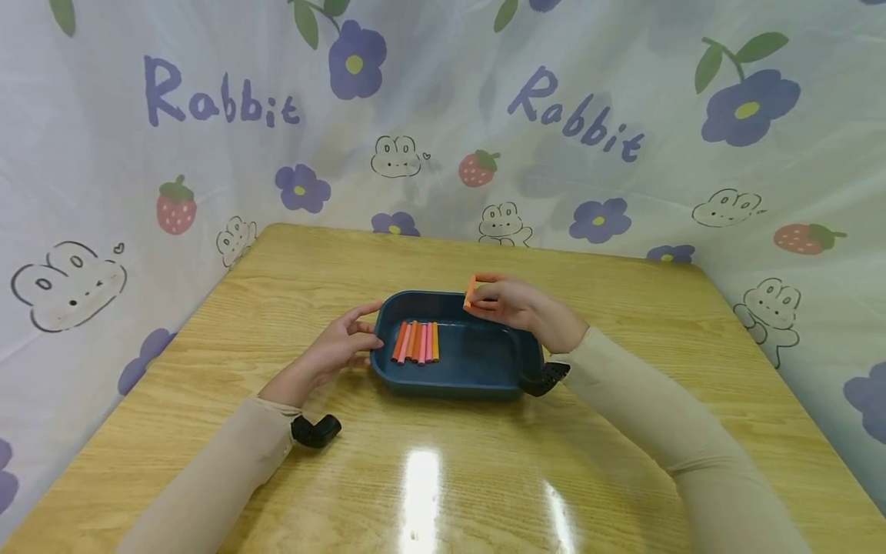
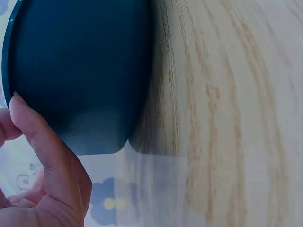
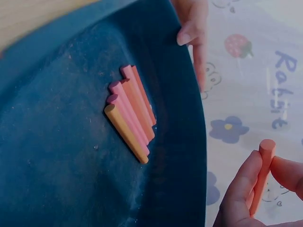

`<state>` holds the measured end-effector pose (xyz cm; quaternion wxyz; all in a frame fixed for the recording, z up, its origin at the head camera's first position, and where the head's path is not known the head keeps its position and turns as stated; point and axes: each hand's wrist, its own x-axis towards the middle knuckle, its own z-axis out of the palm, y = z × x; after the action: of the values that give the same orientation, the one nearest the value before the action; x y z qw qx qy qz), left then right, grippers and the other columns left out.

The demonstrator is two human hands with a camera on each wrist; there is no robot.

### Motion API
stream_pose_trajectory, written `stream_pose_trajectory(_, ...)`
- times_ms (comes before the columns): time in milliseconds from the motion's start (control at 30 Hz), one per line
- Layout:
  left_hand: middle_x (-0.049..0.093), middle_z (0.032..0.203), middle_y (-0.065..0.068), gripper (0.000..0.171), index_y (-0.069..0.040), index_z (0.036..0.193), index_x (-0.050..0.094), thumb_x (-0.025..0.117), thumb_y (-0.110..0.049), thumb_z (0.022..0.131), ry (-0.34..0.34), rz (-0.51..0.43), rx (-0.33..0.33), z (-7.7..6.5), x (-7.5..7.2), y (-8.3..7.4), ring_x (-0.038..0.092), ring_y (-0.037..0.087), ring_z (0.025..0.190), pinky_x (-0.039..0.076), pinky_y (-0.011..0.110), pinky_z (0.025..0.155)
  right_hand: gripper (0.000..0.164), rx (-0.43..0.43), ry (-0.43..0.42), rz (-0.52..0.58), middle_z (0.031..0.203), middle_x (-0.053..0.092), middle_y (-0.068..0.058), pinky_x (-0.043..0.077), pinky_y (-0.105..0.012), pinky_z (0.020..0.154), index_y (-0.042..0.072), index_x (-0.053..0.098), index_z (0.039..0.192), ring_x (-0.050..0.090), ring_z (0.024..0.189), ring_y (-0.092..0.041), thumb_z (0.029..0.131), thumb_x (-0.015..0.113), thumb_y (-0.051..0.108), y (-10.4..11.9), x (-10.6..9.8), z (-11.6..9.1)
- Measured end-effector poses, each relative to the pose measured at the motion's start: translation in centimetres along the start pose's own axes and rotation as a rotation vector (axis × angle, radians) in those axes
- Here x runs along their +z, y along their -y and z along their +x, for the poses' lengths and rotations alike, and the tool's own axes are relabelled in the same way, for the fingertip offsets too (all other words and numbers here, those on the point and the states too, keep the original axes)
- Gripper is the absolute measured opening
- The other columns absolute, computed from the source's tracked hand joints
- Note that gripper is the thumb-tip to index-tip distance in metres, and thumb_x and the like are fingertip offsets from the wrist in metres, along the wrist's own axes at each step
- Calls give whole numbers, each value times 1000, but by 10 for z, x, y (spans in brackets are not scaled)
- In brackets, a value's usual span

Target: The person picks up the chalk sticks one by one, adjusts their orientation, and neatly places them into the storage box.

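A dark blue tray with rounded corners stands on the table. My left hand holds its left end, the thumb at the rim and the other fingers spread along the outside wall. Several chalk sticks in orange, pink and yellow lie side by side in the left part of the tray; the yellow one is at the row's inner end. Raised over the tray's far rim, my right hand pinches one orange chalk stick between thumb and fingers.
The wooden table extends around the tray on all sides. A white cloth printed with rabbits, flowers and strawberries hangs behind and along both sides. Black camera mounts sit at both wrists, the right one overlapping the tray's front right corner.
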<state>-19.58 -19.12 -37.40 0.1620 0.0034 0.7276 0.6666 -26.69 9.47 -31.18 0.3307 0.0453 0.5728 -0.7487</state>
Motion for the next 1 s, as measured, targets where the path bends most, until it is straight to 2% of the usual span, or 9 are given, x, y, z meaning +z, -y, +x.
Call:
stream_pose_trajectory(167,44,105,13,66,-15,147,27,55,0,89,3,5,8,0,-2,-1,56,14,73,51,27,59,64,40,18,-48,144,26,-16,42,-34,95,6,19,148,42,116,-29,92,45,-10,1,9,10)
stream_pose_trajectory(400,44,105,13,65,-14,147,27,53,1,90,6,-2,11,-1,-4,0,56,14,75,51,27,59,61,111,53,-143,137,34,-20,49,-32,85,2,24,145,53,98,-26,91,47,-10,-1,18,23)
stream_pose_trajectory(500,44,105,13,64,-14,147,27,53,0,90,7,-6,10,-1,-4,1,57,14,77,51,27,59,57,131,53,-212,134,37,-20,49,-33,85,-1,28,143,56,90,-24,90,48,-10,-2,20,28)
stream_pose_trajectory(600,44,105,13,64,-15,147,27,53,0,90,10,-8,14,-1,-4,1,58,15,80,51,27,59,58,162,62,-280,130,39,-19,48,-35,87,-3,26,143,56,85,-21,90,49,-10,-4,19,32)
stream_pose_trajectory(700,43,105,13,64,-15,147,27,53,0,91,15,-11,17,-1,-4,1,58,15,82,51,27,60,61,199,77,-336,123,42,-19,48,-35,86,-2,22,145,56,83,-21,90,49,-10,-8,18,37)
stream_pose_trajectory(833,44,106,14,64,-14,147,27,52,0,91,17,-16,17,-1,-4,1,59,15,81,52,27,60,55,254,91,-358,111,45,-18,49,-35,85,-7,29,140,56,85,-24,89,50,-11,-14,19,44)
stream_pose_trajectory(1000,43,107,15,65,-14,147,27,54,1,90,18,-24,15,0,-4,2,58,13,77,51,26,59,49,302,90,-378,117,44,-20,47,-38,89,-10,34,134,54,91,-27,87,50,-15,-21,20,51)
